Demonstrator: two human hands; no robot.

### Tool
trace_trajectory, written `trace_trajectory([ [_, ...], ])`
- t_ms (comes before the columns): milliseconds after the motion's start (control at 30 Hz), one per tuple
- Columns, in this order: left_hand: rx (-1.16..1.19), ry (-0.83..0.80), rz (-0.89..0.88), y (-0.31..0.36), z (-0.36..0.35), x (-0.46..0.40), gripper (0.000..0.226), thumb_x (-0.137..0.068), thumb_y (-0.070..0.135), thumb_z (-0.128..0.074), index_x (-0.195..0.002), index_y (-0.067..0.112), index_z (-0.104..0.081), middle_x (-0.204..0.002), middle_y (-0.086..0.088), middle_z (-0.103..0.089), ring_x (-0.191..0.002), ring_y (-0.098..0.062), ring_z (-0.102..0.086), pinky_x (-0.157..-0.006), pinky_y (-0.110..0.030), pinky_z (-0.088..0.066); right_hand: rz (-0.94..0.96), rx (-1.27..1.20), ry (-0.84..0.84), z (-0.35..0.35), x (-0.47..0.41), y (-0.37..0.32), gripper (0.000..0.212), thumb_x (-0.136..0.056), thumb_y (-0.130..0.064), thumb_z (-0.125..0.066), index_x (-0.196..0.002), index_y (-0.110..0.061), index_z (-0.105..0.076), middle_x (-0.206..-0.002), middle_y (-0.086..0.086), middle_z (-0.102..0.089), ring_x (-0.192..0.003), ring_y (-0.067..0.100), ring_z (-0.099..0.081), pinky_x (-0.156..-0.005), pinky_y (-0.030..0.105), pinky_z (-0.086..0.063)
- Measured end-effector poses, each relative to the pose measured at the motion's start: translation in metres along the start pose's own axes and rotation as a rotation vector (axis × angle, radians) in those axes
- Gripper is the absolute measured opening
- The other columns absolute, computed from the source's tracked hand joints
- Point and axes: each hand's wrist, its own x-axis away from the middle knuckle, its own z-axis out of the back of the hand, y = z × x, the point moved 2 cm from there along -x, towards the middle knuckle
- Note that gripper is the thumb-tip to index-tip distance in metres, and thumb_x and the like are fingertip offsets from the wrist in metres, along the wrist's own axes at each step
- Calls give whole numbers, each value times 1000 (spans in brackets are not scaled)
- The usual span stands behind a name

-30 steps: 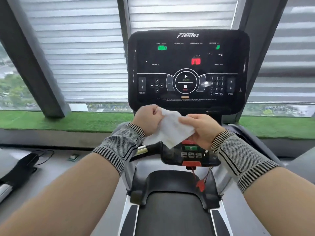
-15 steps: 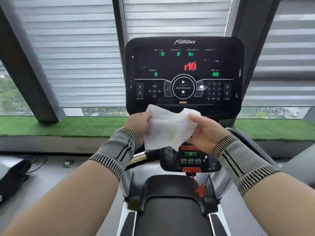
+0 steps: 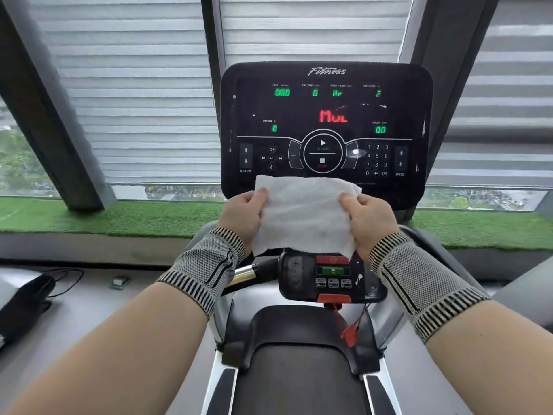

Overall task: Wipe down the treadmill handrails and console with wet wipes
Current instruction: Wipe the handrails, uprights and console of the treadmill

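Observation:
A white wet wipe [image 3: 302, 217] is spread flat between both hands, just below the black treadmill console [image 3: 326, 115]. My left hand [image 3: 244, 215] pinches its left edge and my right hand [image 3: 369, 221] pinches its right edge. The console's display is lit with green and red figures. Under the wipe sits a small control panel [image 3: 332, 280] with red and green buttons. A chrome and black handrail [image 3: 254, 272] runs out from the panel's left side. The wipe's top edge covers the console's lower rim.
The running belt [image 3: 299, 381] lies below me, with a red safety clip [image 3: 348, 335] hanging on a cord. Green artificial turf [image 3: 119, 217] lines the window sill behind. A dark object with a cable [image 3: 27, 301] lies on the floor at left. Striped blinds cover the windows.
The wipe was bunched between my hands a second ago; it is now unfolded and held wide. Both hands have moved apart and slightly up toward the console.

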Motion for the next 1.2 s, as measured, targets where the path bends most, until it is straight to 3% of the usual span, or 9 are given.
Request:
trace_trajectory([
  [233,152,-190,211,-8,0,1,10,-87,4,-64,-95,-2,-65,-83,-14,-65,-65,-19,-62,-55,-28,-57,-292,-204,-171,19,-6,10,48,-77,-5,-68,-122,7,-54,-113,22,-65,-101,37,-65,-82,54,-54],
  [333,137,-124,178,-8,2,-3,17,-89,2,-59,-74,7,-58,-68,-7,-58,-55,-16,-57,-47,-24,-51,-222,-175,-179,24,-8,3,20,-86,0,-59,-106,3,-60,-101,16,-66,-84,25,-65,-62,36,-58],
  [467,204,-153,130,5,2,-2,20,-93,2,-53,-76,11,-57,-68,-6,-58,-53,-14,-57,-46,-24,-50,-80,-101,-240,26,-4,-13,8,-90,-3,-55,-88,-7,-62,-80,8,-66,-67,19,-63,-65,36,-55],
  [567,418,-204,110,18,12,-3,31,-92,-4,-48,-70,15,-58,-70,-6,-64,-55,-16,-61,-44,-23,-50,-33,-264,-359,32,-5,-24,22,-86,4,-46,-83,-6,-65,-92,16,-67,-83,28,-64,-77,42,-56],
  [667,321,-226,61,17,18,-3,48,-87,-10,-36,-53,16,-59,-72,-10,-59,-59,-22,-60,-44,-27,-52,-92,-217,-403,39,-5,-24,27,-79,-6,-42,-68,-1,-66,-110,27,-60,-101,41,-57,-88,51,-49],
  [767,240,-241,104,13,12,-1,35,-87,1,-38,-60,9,-58,-67,-7,-56,-54,-20,-58,-47,-32,-53,-94,-88,-373,37,-7,-18,23,-85,-20,-58,-67,-5,-60,-90,16,-63,-83,31,-62,-68,39,-54],
  [900,36,-269,39,7,4,-1,7,-86,5,-64,-86,11,-60,-79,-6,-57,-64,-16,-60,-51,-28,-53,4,22,-300,31,-7,-14,14,-81,7,-63,-87,-6,-59,-83,9,-62,-71,21,-66,-60,37,-57],
  [1000,-33,-296,70,-3,-1,-3,43,-81,-3,-66,-118,16,-55,-96,-11,-59,-72,-18,-63,-51,-27,-52,-69,28,-227,31,-12,-8,35,-79,8,-65,-111,-4,-59,-101,16,-65,-87,29,-68,-74,44,-58],
  [1200,-42,-347,172,-10,-18,0,14,-82,-4,-63,-86,9,-61,-91,-13,-65,-78,-24,-64,-72,-38,-57,219,731,93,9,-13,-1,7,-77,-8,-65,-80,-14,-63,-73,-5,-57,-70,12,-57,-61,23,-49],
])
